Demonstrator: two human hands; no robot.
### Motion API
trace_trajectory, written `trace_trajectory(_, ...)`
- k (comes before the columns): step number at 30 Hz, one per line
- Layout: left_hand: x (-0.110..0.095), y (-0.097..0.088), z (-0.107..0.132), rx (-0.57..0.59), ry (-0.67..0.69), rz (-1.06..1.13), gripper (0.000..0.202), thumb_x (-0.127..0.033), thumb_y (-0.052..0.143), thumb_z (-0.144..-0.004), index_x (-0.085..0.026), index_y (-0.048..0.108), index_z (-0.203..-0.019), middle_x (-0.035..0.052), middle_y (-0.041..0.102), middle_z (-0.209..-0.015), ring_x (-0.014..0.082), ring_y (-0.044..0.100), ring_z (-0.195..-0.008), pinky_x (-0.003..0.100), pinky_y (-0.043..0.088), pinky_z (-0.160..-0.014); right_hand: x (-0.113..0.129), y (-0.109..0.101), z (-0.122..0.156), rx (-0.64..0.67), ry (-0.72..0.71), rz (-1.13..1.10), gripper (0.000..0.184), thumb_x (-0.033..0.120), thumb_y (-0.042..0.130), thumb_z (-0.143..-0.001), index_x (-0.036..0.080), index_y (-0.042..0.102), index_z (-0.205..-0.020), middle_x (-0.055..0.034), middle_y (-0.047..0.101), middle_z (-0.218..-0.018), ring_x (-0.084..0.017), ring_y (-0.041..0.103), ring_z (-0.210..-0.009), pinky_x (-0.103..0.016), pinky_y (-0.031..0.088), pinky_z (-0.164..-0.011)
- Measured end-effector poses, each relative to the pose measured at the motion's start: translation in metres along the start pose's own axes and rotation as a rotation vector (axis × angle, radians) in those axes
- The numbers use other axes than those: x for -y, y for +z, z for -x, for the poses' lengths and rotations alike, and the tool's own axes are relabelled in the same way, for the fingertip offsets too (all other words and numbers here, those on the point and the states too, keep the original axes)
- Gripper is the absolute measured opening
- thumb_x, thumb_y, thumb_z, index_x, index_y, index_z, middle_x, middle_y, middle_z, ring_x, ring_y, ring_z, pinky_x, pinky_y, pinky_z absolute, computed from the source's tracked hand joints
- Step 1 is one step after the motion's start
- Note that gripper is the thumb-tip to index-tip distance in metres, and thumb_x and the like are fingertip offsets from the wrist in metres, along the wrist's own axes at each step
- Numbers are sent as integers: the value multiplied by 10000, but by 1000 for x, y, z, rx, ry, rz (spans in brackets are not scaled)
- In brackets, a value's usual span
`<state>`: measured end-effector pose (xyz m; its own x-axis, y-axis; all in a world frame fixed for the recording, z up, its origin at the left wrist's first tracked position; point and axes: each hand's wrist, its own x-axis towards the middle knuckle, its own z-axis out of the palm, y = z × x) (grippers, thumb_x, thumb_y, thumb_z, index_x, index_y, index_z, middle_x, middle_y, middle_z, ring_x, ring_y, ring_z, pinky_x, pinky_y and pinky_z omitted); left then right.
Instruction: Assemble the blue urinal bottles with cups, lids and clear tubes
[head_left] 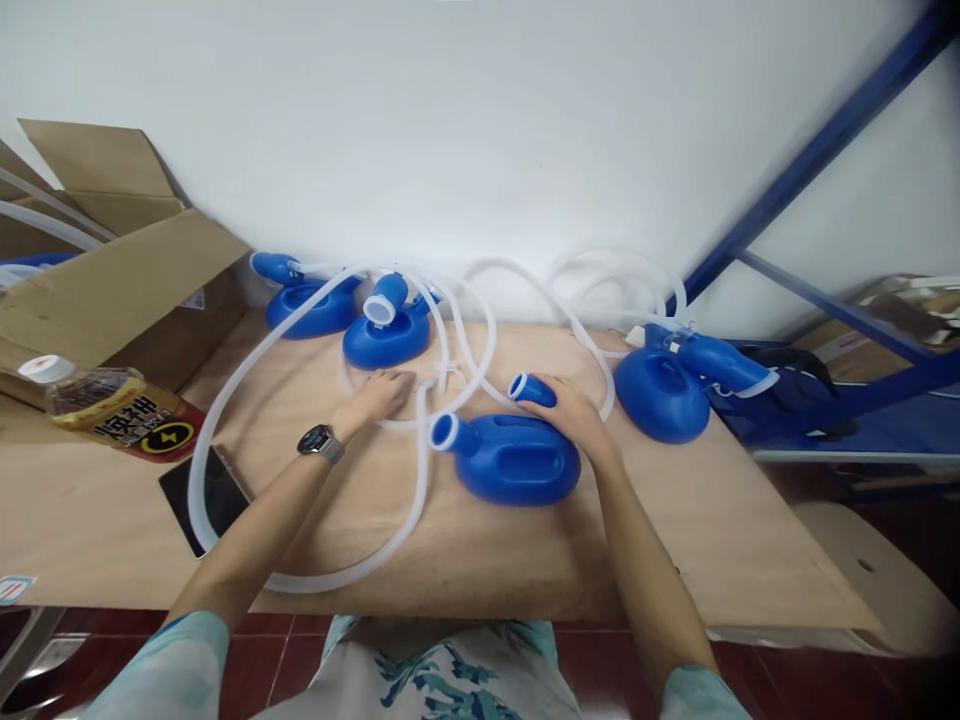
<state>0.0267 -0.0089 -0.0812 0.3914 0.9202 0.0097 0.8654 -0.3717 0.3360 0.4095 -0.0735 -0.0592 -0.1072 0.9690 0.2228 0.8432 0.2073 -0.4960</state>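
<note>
Near the middle of the table, a blue plastic urinal bottle (517, 460) lies with its short white-rimmed neck pointing left. Just behind it, my right hand (574, 408) is closed around a blue tube-shaped mouthpiece (534, 390) whose open end faces left. My left hand (384, 394) lies low over the tabletop with its fingers stretched out, in front of another blue urinal bottle (386, 342) and close to the white hose. A long translucent hose (420, 490) loops across the table and around my left forearm. What my left fingertips touch is unclear.
More blue bottles with hoses stand at the back left (315, 310) and right (664, 400). On the left are an open cardboard box (127, 280), a drink bottle (127, 415) and a phone (214, 495). A blue metal frame (825, 170) rises at right.
</note>
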Motion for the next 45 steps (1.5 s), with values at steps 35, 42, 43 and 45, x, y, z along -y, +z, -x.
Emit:
trace_trajectory(35, -142, -65, 89, -382, 474, 773, 609, -487, 436, -1092, -390, 295, -1676, 103, 470, -1576, 321, 574, -1370, 538, 517, -1155, 115, -46, 50, 156, -143, -723, 574, 718, 463, -1025, 293, 816, -1177, -30, 830, -1100, -295, 779, -1062, -430, 639, -949)
trace_trajectory(42, -161, -63, 98, -191, 527, 738, 455, -425, 442, -1101, -280, 506, -1528, 115, 485, -1646, 327, 442, -1534, 560, 349, -1288, 136, -41, 65, 110, -229, -646, 530, 660, 526, -1029, 294, 734, -1351, -44, 802, -1246, -313, 727, -1240, -485, 588, -1075)
trace_trajectory(43, -163, -62, 100, -194, 525, 752, 460, -429, 432, -1103, -287, 508, -1533, 105, 458, -1671, 327, 413, -1557, 563, 324, -1302, 140, -42, 70, 57, -234, -567, 514, 630, 540, -1035, 290, 712, -1380, -54, 800, -1251, -315, 732, -1228, -482, 596, -1057)
trace_trajectory(45, -166, -61, 104, -195, 527, 768, 478, -428, 405, -1110, -310, 489, -1565, 83, 443, -1686, 318, 376, -1583, 558, 282, -1326, 146, -43, 81, -52, -258, -395, 493, 581, 560, -1042, 272, 689, -1404, -81, 805, -1224, -318, 765, -1142, -464, 624, -986)
